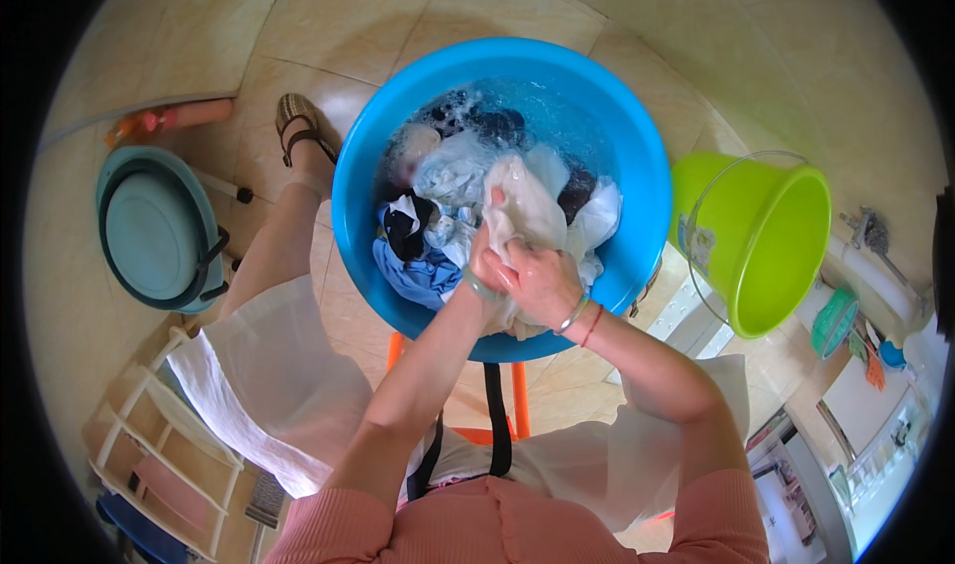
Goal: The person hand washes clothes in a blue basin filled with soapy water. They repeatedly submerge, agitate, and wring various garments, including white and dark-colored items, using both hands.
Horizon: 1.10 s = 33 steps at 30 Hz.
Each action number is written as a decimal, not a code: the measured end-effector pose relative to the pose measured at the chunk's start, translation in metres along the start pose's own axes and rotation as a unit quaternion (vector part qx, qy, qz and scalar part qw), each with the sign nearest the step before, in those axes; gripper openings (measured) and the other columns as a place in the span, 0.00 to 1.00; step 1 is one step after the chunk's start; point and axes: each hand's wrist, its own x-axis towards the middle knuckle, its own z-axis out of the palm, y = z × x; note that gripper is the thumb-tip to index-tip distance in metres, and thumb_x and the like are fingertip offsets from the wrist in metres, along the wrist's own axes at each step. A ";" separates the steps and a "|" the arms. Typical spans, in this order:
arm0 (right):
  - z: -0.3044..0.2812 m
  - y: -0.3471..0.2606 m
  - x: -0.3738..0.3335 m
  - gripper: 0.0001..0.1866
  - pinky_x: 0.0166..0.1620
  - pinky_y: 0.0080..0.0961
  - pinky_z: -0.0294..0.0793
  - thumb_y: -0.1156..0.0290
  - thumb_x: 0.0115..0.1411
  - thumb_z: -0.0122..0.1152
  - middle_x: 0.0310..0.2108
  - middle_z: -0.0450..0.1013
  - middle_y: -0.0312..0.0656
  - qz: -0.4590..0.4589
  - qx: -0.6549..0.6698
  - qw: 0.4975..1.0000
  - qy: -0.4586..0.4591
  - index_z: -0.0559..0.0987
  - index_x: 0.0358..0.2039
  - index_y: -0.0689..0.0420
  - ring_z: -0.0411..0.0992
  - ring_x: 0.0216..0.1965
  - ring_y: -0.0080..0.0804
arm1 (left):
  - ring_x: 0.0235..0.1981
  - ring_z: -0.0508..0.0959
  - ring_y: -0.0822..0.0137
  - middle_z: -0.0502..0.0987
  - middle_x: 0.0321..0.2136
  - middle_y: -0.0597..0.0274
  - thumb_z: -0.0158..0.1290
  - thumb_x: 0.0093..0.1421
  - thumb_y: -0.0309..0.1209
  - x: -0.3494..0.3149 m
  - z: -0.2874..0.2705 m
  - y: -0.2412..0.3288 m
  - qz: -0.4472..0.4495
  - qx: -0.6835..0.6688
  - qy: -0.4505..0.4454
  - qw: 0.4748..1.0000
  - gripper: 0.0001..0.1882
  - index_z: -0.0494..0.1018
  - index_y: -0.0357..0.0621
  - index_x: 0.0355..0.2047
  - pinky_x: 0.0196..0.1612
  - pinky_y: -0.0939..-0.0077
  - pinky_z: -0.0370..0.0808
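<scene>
Both my hands are closed on a wet white cloth (532,206) over the near side of a large round blue basin (647,206). My left hand (485,264) grips it from the left, partly hidden behind the right. My right hand (544,283) is wrapped round the cloth close beside it. The cloth's upper part stands up above the fingers, and more pale fabric hangs below them. Water and soaked laundry fill the basin: a pale blue-white garment (453,171), a blue garment (418,274), a black-and-white piece (406,228) and dark pieces at the far side.
A lime-green bucket (716,236) with a wire handle lies tipped at the right of the basin. On the left are grey-green basins (154,231) and a white rack (129,415). Orange stool legs (520,400) show below the basin. A counter with small items stands lower right.
</scene>
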 end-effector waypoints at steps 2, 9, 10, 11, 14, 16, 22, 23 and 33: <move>0.014 0.004 0.009 0.16 0.25 0.42 0.72 0.59 0.60 0.53 0.21 0.74 0.50 0.008 -0.058 0.998 -0.012 0.74 0.22 0.58 0.74 0.23 0.50 | 0.47 0.75 0.67 0.72 0.51 0.62 0.42 0.68 0.43 -0.013 0.013 -0.019 0.055 -0.005 0.071 0.996 0.21 0.64 0.48 0.57 0.50 0.68 0.73; 0.039 0.084 0.106 0.14 0.33 0.41 0.77 0.59 0.59 0.52 0.27 0.77 0.49 0.216 -0.176 0.960 -0.011 0.80 0.25 0.54 0.77 0.29 0.49 | 0.52 0.71 0.66 0.71 0.53 0.62 0.37 0.69 0.47 -0.008 -0.002 -0.040 0.129 0.129 0.160 0.970 0.24 0.62 0.47 0.58 0.57 0.64 0.66; 0.036 0.084 0.106 0.14 0.34 0.42 0.77 0.59 0.59 0.52 0.28 0.77 0.49 0.211 -0.168 0.963 -0.024 0.81 0.26 0.54 0.77 0.29 0.49 | 0.52 0.72 0.66 0.71 0.52 0.62 0.38 0.69 0.47 -0.005 0.001 -0.035 0.128 0.114 0.153 0.973 0.24 0.62 0.47 0.58 0.57 0.64 0.66; 0.040 0.080 0.100 0.15 0.35 0.42 0.77 0.59 0.59 0.52 0.28 0.77 0.49 0.210 -0.161 0.963 -0.043 0.81 0.27 0.55 0.76 0.30 0.49 | 0.52 0.72 0.65 0.71 0.52 0.62 0.38 0.68 0.47 -0.006 -0.002 -0.033 0.123 0.096 0.151 0.976 0.24 0.62 0.47 0.58 0.57 0.64 0.66; 0.036 0.029 0.043 0.16 0.32 0.44 0.74 0.59 0.60 0.52 0.24 0.74 0.53 0.065 -0.074 0.994 0.038 0.78 0.24 0.58 0.74 0.26 0.52 | 0.51 0.72 0.64 0.72 0.51 0.62 0.37 0.67 0.53 -0.003 -0.017 -0.029 0.113 0.069 0.174 0.976 0.28 0.63 0.49 0.57 0.56 0.65 0.67; 0.045 0.014 0.000 0.17 0.27 0.46 0.71 0.62 0.60 0.55 0.16 0.70 0.55 0.064 -0.028 0.997 0.041 0.74 0.18 0.59 0.71 0.19 0.54 | 0.51 0.72 0.63 0.72 0.51 0.63 0.35 0.66 0.57 -0.009 -0.030 -0.026 0.056 -0.007 0.139 0.989 0.29 0.64 0.51 0.57 0.57 0.66 0.67; 0.050 0.040 0.074 0.20 0.30 0.44 0.75 0.57 0.62 0.49 0.22 0.74 0.54 0.136 -0.126 0.983 0.009 0.78 0.23 0.59 0.75 0.25 0.53 | 0.53 0.70 0.64 0.70 0.54 0.64 0.33 0.67 0.55 -0.003 -0.008 -0.031 0.136 0.064 0.135 0.979 0.30 0.61 0.51 0.60 0.57 0.65 0.66; 0.055 0.058 0.094 0.20 0.32 0.43 0.76 0.56 0.62 0.47 0.23 0.75 0.54 0.215 -0.135 0.967 0.013 0.79 0.24 0.58 0.76 0.27 0.53 | 0.54 0.70 0.64 0.69 0.55 0.63 0.32 0.67 0.55 -0.003 -0.001 -0.031 0.127 0.083 0.127 0.980 0.30 0.59 0.50 0.61 0.57 0.65 0.65; 0.048 0.022 0.015 0.19 0.28 0.45 0.73 0.59 0.63 0.48 0.20 0.73 0.54 0.052 -0.059 0.997 0.000 0.75 0.21 0.58 0.74 0.22 0.53 | 0.45 0.74 0.66 0.75 0.43 0.68 0.37 0.66 0.57 -0.002 -0.020 -0.024 0.070 -0.013 0.127 0.989 0.25 0.70 0.54 0.49 0.49 0.68 0.72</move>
